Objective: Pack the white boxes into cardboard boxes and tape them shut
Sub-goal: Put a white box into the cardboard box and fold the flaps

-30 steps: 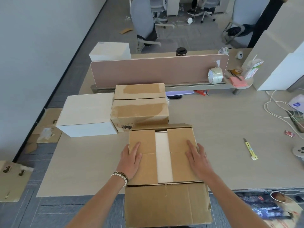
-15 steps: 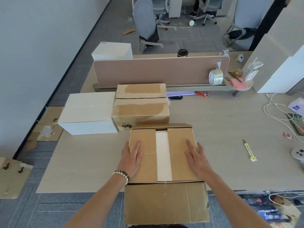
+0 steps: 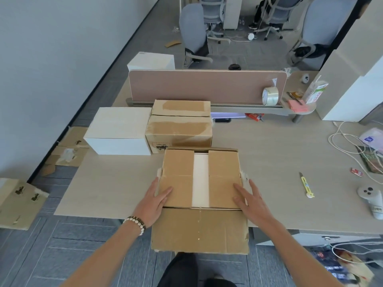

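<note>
A cardboard box [image 3: 222, 172] stands at the table's near edge with its two side flaps folded down. Between them a strip of a white box [image 3: 200, 181] shows inside. Its near flap [image 3: 199, 230] hangs toward me. My left hand [image 3: 154, 201] lies flat at the left flap's near corner, fingers apart. My right hand [image 3: 249, 200] rests flat at the right flap's near corner. Another white box [image 3: 119, 129] sits on the table to the left, beside two stacked taped cardboard boxes [image 3: 180, 129]. A tape roll [image 3: 270, 96] leans against the divider.
A pink divider panel [image 3: 207, 85] runs across the desk, with a third white box [image 3: 151, 61] behind it. A yellow utility knife [image 3: 306, 184], cables [image 3: 344, 141] and a white controller [image 3: 371, 193] lie to the right. Flattened cardboard [image 3: 18, 204] lies on the floor at left.
Both hands have slid back toward me along the flaps, from the middle to the near corners. The view has shifted slightly.
</note>
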The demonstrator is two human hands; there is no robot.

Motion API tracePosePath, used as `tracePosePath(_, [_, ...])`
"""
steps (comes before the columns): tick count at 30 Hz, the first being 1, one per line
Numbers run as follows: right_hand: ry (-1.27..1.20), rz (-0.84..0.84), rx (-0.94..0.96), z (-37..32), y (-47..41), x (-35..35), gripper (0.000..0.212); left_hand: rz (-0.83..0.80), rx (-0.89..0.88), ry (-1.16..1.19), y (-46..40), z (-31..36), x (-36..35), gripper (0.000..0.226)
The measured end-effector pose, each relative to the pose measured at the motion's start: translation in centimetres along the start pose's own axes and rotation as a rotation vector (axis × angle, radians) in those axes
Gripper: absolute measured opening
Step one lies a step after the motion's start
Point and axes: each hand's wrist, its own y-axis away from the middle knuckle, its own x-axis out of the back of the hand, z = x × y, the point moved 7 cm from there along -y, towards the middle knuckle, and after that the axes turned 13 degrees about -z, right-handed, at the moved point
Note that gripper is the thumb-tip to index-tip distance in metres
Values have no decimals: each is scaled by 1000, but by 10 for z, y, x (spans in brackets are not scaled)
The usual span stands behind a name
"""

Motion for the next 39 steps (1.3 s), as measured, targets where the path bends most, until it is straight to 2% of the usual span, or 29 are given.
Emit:
tracePosePath(5, [-25,2,58,20,18,-5,45,-20,27,-89,31,-12,-9,67])
tracePosePath(9, [-20,-34,105,33,29,-11,66,-81,54,-137,44,-13,-18,87])
tracePosePath(13, [-31,-37,124,36,36,-15,83,-7,58,-117,57,-17,-15,65])
tracePosePath(16, [-69,-36,131,35,40,-17,75,53,72,-117,65,-19,-9,57])
tracePosePath(20, [-123,-39,134,34,44,-16,65,23,112,-106,67,-22,-6,58])
tracePosePath(22, [-161,-32,125,31,44,-13,66,24,129,-69,65,-24,-5,56])
tracePosePath(25, [-232,4,98,25,43,-7,71,88,146,57,59,-17,1,42])
tracePosePath(30, [-398,110,71,15,34,4,85,204,160,323,36,-15,12,83])
tracePosePath(35, [-503,191,53,4,16,17,88,240,145,435,11,8,30,92])
tracePosePath(39, [-494,231,27,-10,0,24,78,241,130,438,-13,15,36,98])
